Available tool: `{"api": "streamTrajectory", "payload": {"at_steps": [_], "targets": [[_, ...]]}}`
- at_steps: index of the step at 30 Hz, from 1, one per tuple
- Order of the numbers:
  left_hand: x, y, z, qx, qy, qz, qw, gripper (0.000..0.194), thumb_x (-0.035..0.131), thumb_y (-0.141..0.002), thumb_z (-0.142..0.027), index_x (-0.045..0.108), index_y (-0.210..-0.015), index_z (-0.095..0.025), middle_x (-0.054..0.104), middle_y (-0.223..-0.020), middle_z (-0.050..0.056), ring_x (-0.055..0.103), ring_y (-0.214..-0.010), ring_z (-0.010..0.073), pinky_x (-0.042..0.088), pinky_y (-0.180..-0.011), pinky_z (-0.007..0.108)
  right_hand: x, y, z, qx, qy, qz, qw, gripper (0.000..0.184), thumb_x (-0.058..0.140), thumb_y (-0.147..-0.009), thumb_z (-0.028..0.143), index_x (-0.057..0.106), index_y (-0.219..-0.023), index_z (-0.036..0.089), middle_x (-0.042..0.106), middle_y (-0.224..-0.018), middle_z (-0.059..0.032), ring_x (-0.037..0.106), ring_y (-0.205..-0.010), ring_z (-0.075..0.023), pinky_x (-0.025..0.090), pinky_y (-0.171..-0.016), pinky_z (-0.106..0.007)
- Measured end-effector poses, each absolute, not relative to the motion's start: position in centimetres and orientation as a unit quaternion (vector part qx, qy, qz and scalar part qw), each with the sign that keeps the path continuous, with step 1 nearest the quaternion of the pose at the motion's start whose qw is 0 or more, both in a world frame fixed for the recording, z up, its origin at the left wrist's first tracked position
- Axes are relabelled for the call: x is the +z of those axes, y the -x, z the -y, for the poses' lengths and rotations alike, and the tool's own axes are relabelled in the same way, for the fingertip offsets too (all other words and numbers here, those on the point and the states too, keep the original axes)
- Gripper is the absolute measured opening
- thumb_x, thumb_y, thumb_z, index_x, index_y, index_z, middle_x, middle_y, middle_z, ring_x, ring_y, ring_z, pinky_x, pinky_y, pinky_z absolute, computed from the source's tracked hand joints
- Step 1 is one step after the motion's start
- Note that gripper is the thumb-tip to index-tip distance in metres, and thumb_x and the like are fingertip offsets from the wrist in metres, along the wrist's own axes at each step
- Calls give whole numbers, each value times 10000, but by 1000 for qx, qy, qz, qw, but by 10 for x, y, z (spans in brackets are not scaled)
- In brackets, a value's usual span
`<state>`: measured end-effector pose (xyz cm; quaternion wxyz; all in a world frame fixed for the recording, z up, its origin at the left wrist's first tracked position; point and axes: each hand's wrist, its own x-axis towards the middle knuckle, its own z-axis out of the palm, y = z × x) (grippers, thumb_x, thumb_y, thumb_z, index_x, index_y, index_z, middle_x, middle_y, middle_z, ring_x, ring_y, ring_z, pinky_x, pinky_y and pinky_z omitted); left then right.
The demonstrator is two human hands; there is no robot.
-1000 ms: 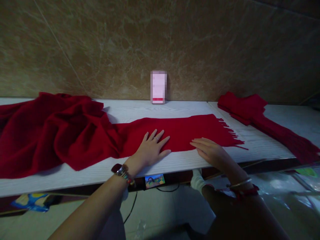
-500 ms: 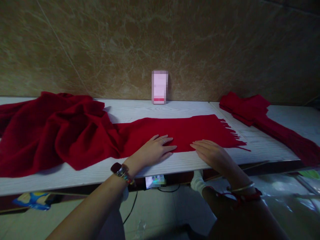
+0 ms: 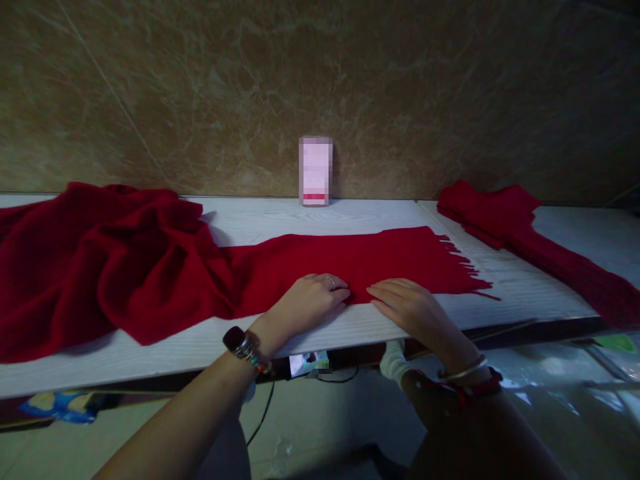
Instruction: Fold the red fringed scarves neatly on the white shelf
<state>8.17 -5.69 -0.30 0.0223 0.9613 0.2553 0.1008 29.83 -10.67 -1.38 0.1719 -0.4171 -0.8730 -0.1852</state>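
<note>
A red scarf [image 3: 395,257] lies lengthwise on the white wood-grain tabletop [image 3: 360,217], flat in its middle and right part. Its fringed end points right, and its left part is a loose, rumpled heap [image 3: 150,267]. My left hand [image 3: 317,300], wearing a ring, is at the scarf's near edge with its fingers bent together on the cloth. A short gap to the right, my right hand [image 3: 407,303] rests with fingers stretched out, their tips on the same edge. The undersides of both hands are hidden.
A second red fringed cloth [image 3: 505,220] lies folded at the right, its tail hanging past the front edge. A blurred-out phone-like upright object [image 3: 315,172] leans against the brown marbled wall [image 3: 225,100]. Below the tabletop are a blue package [image 3: 65,407] and a dark cable [image 3: 263,417].
My left hand's spread fingers have curled in on the scarf's near edge. My right hand has slid slightly left, closer to the left one. The scarf lies almost the same.
</note>
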Motion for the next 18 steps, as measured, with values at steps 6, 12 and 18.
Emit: {"api": "streamTrajectory", "payload": {"at_steps": [6,12,18], "targets": [[-3,-83,57,102,-959,-263,18,265,476,-906,-255,637,-1093,-159,653,-1132,85,610,-1007,214,505,-842,364,-14,-300,105,-176,418,879,146,268,448,-865,103,684,-991,131,723,-943,-97,656,-864,-181,529,-792,-325],[-6,-82,56,111,-958,-263,28,282,438,-920,-258,628,-1104,-160,648,-1131,91,601,-1008,208,495,-841,367,-20,-307,107,-172,418,880,146,316,421,-856,78,684,-1016,150,721,-974,-86,653,-908,-180,528,-826,-335],[-8,-83,56,112,-957,-266,36,295,419,-926,-269,622,-1114,-165,634,-1147,93,584,-1030,208,467,-871,373,-19,-301,107,-174,443,868,145,330,404,-848,58,690,-993,138,719,-945,-102,652,-865,-185,528,-803,-341]]}}
